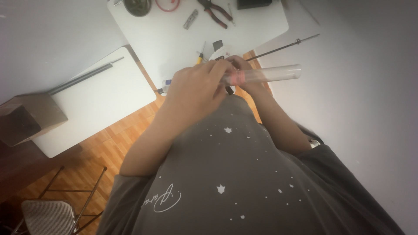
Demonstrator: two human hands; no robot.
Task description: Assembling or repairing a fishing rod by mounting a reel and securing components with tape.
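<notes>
A clear plastic tube (274, 73) with something pink inside near its left end is held level in front of my chest. My left hand (196, 89) covers the tube's left end with fingers curled round it. My right hand (244, 74) pinches the tube from behind, mostly hidden by the left hand. Both hands meet just above the near edge of a white table (174, 39). My grey shirt with small white stars fills the lower frame.
On the white table lie red-handled pliers (215, 13), a small metal tool (190, 19), a dark round dish (137, 6) and a red ring (167, 4). A second white table (100, 100) carries a dark rod (85, 76). A thin rod (283, 47), a cardboard box (26, 117) and a metal chair (52, 209) are nearby.
</notes>
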